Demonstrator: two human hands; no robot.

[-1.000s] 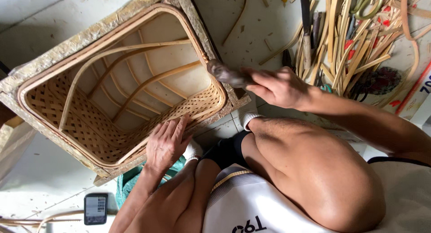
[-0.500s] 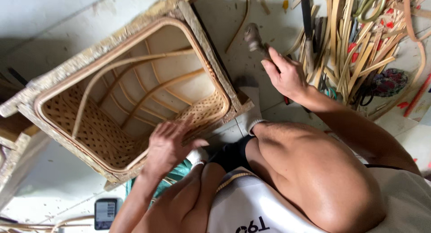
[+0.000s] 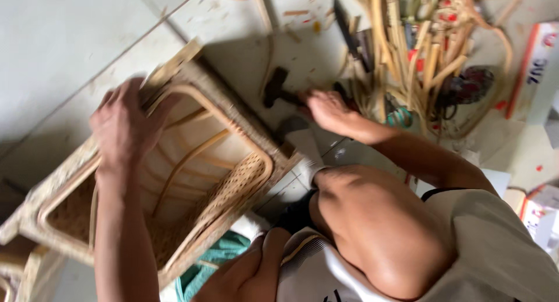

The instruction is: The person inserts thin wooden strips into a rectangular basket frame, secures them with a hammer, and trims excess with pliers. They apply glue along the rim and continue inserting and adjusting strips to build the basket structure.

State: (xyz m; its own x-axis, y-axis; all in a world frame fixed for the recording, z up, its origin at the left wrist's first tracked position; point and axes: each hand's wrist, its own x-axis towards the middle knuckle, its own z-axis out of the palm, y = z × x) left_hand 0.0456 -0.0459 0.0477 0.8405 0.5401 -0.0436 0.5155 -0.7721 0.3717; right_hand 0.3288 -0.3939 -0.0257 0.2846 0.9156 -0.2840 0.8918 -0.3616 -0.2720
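Your left hand (image 3: 125,124) is gripping the woven rattan frame (image 3: 233,113); your right hand (image 3: 329,110) is holding a dark hammer (image 3: 276,88).

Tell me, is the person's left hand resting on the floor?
No, the left hand grips the far rim of the woven rattan frame, while the right hand holds a dark hammer near the floor.

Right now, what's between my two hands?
In the head view, the rattan frame's woven far rim and a strip of bare floor lie between the left hand and right hand.
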